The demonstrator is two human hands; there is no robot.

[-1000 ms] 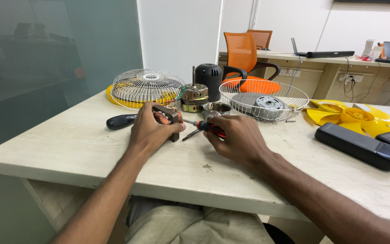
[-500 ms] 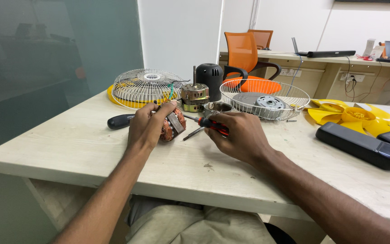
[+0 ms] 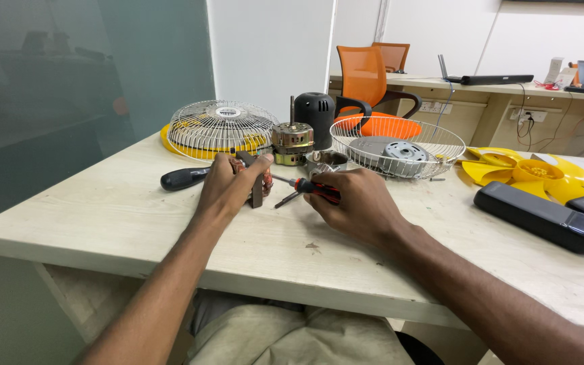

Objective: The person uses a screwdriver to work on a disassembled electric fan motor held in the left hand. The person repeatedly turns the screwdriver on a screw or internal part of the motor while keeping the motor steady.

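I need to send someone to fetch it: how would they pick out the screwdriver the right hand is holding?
Start at the pale wooden table and the two wire fan guards at its far side. In front of the gap between them, the right hand grips a screwdriver. Its handle is red and black, unlike the all-black screwdriver lying left of the left hand.

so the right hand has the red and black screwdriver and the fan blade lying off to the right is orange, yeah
Not quite: the fan blade is yellow, as the head view shows; only the chairs behind are orange. The right hand does hold the red and black screwdriver.
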